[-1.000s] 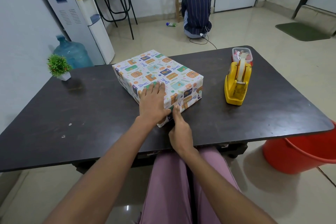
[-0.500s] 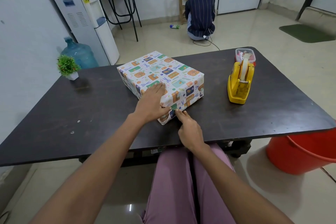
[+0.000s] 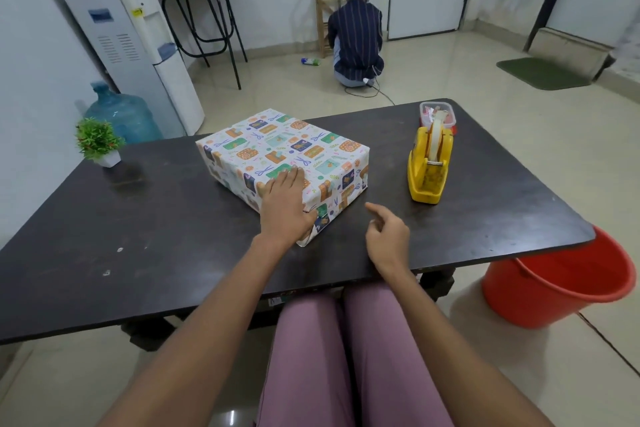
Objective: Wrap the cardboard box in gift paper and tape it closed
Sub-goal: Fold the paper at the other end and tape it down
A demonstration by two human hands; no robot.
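Two hands: both unclenched, grasping nothing
Left hand [image 3: 284, 205]: flat on wrapped box [image 3: 287, 156] — near corner
Right hand [image 3: 388, 237]: just right of box, apart — loosely curled

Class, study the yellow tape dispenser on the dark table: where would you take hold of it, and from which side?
Grip the yellow tape dispenser across its two flat side walls, coming from above and the near end. The body is narrow and upright, its roll stands between the walls, and the right hand hovers empty on that side.
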